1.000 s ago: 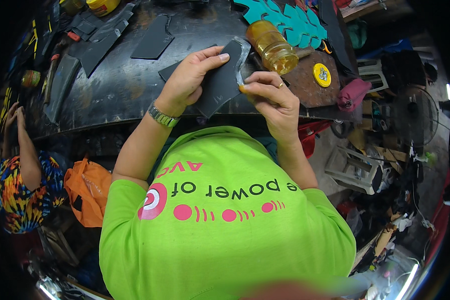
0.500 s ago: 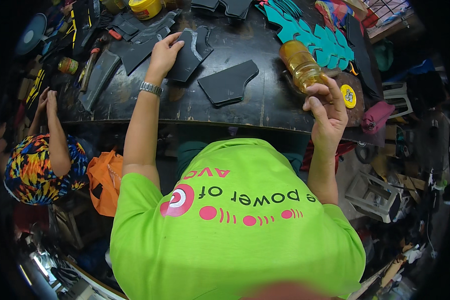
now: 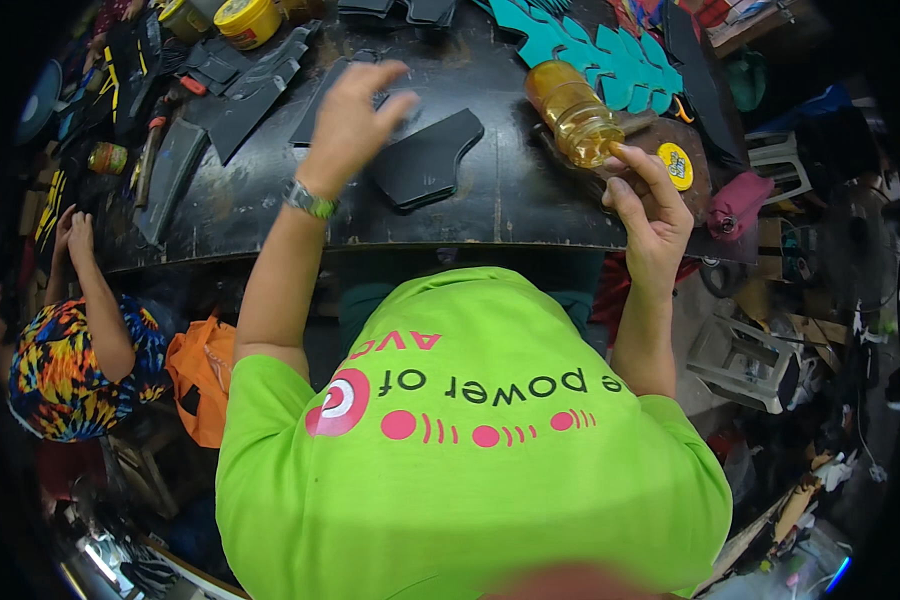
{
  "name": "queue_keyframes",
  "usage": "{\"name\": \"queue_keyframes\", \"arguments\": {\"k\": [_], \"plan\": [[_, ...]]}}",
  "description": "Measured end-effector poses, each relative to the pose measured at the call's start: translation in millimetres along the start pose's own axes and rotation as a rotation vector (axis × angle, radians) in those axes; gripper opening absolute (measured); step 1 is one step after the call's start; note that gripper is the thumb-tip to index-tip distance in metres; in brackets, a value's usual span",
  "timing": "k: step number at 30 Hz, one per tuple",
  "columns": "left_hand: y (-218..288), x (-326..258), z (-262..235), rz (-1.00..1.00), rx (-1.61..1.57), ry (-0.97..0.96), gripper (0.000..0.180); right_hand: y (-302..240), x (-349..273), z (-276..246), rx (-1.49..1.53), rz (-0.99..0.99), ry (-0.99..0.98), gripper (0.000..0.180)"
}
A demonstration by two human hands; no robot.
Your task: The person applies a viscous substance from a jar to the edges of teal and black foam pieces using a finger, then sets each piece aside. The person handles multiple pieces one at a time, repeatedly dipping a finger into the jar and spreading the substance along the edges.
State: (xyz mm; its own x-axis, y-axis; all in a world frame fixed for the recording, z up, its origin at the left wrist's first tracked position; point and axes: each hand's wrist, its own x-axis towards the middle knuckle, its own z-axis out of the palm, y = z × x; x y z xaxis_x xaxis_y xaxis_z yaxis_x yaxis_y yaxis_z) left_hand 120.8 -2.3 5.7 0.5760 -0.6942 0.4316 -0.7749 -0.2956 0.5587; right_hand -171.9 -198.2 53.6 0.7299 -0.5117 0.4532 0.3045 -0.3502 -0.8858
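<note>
My left hand (image 3: 355, 118), blurred by motion, is over the black table with thumb and fingers apart. Partly behind it lies a dark flat cut piece (image 3: 313, 108). A small stack of black cut pieces (image 3: 430, 160) sits just right of that hand. My right hand (image 3: 652, 205) has curled fingers at the mouth of an amber jar (image 3: 573, 112). The jar is tilted with its mouth toward me, and amber stuff coats its inside. Whatever my right fingers grip, if anything, is too small to make out. A yellow lid (image 3: 675, 166) lies beside that hand.
Teal scalloped pieces (image 3: 610, 65) lie behind the jar. A yellow tub (image 3: 247, 22), a hammer (image 3: 152, 150) and more dark pieces (image 3: 175, 170) occupy the table's left. A pink pouch (image 3: 738, 205) rests at the right corner. Another person's hands (image 3: 75, 235) are at the left edge.
My left hand has left the dark piece with the grey edge and moved right, its fingers now apart. My right hand stays at the jar's mouth. The whole view has shifted slightly.
</note>
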Motion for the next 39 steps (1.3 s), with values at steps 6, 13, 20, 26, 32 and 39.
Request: {"name": "queue_keyframes", "arguments": {"k": [6,13,20,26,32,39], "plan": [[55.6,-35.7,29.2,-0.034,0.157,-0.184,0.054,3.8,2.4,10.2,0.05,0.067,0.057,0.042],[48.6,-30.9,35.8,-0.021,-0.071,-0.073,0.055,4.4,8.3,7.6,0.005,0.091,0.02,0.042],[63.3,-29.5,22.1,-0.215,-0.556,-0.112,0.035,1.9,-1.8,33.5,0.041,0.128,-0.079,0.048],[80.6,-29.0,-3.1,-0.301,-0.861,-0.356,0.027,3.6,10.0,44.6,-0.104,-0.02,-0.144,0.051],[95.0,-35.6,0.9,-0.295,-0.91,-0.454,0.026,9.6,18.5,55.3,-0.207,-0.13,-0.185,0.054],[98.7,-38.8,3.7,-0.204,-0.879,-0.431,0.027,12.5,13.3,56.9,-0.369,-0.206,-0.15,0.057]]}}
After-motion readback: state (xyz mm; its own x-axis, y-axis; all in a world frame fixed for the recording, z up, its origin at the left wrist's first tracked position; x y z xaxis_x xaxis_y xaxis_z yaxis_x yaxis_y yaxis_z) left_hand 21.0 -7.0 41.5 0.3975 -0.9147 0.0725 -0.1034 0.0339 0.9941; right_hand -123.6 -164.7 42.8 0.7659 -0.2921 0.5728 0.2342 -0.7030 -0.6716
